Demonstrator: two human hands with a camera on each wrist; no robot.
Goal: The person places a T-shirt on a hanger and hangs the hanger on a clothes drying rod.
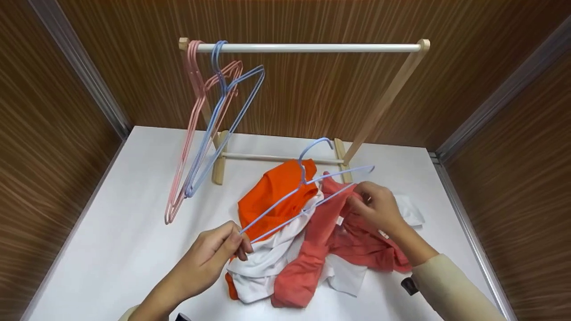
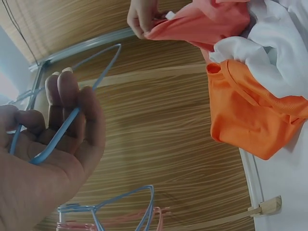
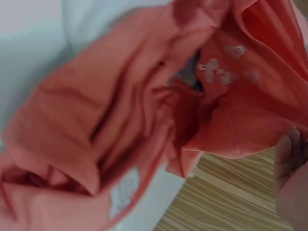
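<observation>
My left hand [image 1: 214,256] grips a blue hanger [image 1: 272,207] by one end, its hook pointing up and away over the clothes. In the left wrist view the fingers curl round the blue wire. My right hand [image 1: 379,207] pinches the edge of a coral-red garment [image 1: 323,220] and lifts that part off the pile. The rest of the garment lies crumpled on the white table, with small white prints showing in the right wrist view. Under and beside it are an orange garment [image 1: 276,191] and a white garment [image 1: 263,263].
Behind the pile stands a wooden rack with a white rail [image 1: 312,47]. Pink hangers [image 1: 185,147] and blue hangers [image 1: 209,138] hang at its left end. Wood-grain panels [image 1: 285,98] enclose the white table [image 1: 111,249] at the back and sides.
</observation>
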